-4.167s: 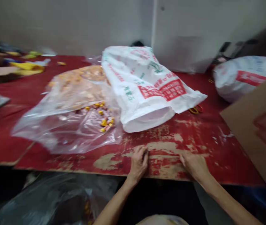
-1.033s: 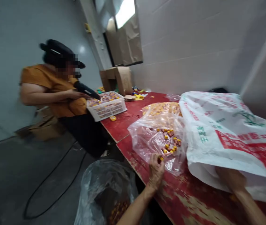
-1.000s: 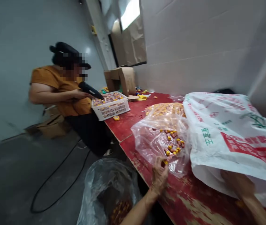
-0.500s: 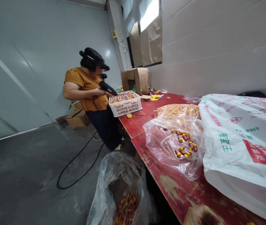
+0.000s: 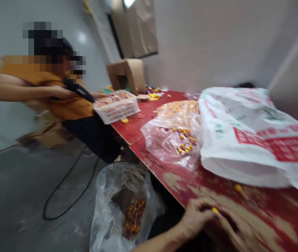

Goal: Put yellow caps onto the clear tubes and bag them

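Observation:
Both my hands rest together on the worn front edge of the red table (image 5: 269,217), blurred by motion. My left hand (image 5: 196,217) has its fingers curled, with a small yellow piece (image 5: 214,210) at their tips. My right hand (image 5: 234,231) lies right beside it, its fingers smeared. Another yellow piece (image 5: 238,188) lies loose on the table just beyond. Further back are a clear plastic bag (image 5: 174,140) with several yellow and red pieces and a white woven sack (image 5: 243,133) with red print, its mouth facing me.
A clear bag (image 5: 122,206) holding more pieces stands on the floor below the table edge. At the left a person in an orange top holds a black tool (image 5: 78,91) by a white basket (image 5: 117,108). A cardboard box (image 5: 126,73) stands behind; a black cable (image 5: 67,196) crosses the floor.
A second ago my right arm was inside the white sack and my left hand at the clear bag. Both hands are now together at the table's front edge, and the view has dropped lower.

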Demonstrator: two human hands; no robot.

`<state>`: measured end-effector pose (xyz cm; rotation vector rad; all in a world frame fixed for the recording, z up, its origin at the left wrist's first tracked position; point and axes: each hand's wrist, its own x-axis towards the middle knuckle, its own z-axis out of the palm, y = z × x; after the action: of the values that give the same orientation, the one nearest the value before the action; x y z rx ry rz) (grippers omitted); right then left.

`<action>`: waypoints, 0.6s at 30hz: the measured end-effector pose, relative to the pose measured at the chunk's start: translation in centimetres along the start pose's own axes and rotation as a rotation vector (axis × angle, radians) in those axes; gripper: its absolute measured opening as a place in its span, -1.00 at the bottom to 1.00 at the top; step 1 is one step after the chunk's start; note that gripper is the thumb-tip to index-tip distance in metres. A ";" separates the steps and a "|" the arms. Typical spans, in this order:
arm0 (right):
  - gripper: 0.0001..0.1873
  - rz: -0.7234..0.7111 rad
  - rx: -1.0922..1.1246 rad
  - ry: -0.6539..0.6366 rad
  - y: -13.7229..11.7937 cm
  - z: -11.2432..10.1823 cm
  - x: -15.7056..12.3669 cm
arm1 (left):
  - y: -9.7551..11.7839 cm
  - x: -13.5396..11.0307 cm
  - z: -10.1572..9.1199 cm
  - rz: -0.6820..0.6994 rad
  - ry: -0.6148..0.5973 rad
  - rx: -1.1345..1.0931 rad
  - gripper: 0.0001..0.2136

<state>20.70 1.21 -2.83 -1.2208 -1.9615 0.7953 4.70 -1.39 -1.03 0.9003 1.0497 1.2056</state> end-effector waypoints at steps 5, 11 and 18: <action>-0.62 0.221 0.184 0.044 -0.9 1.0 -0.5 | 0.1 -0.1 0.3 0.000 -0.035 0.142 -0.69; -0.57 0.254 -0.061 0.257 -1.0 2.7 -0.3 | -1.8 -0.1 0.6 0.076 -0.048 0.284 -0.62; -0.52 0.074 -0.374 0.285 2.9 2.1 1.7 | 0.9 3.6 -0.9 0.428 0.099 0.714 -0.65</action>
<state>19.94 3.62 -5.92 -1.5366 -1.8847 0.2703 3.70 2.32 -0.93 1.6963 1.4514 1.2391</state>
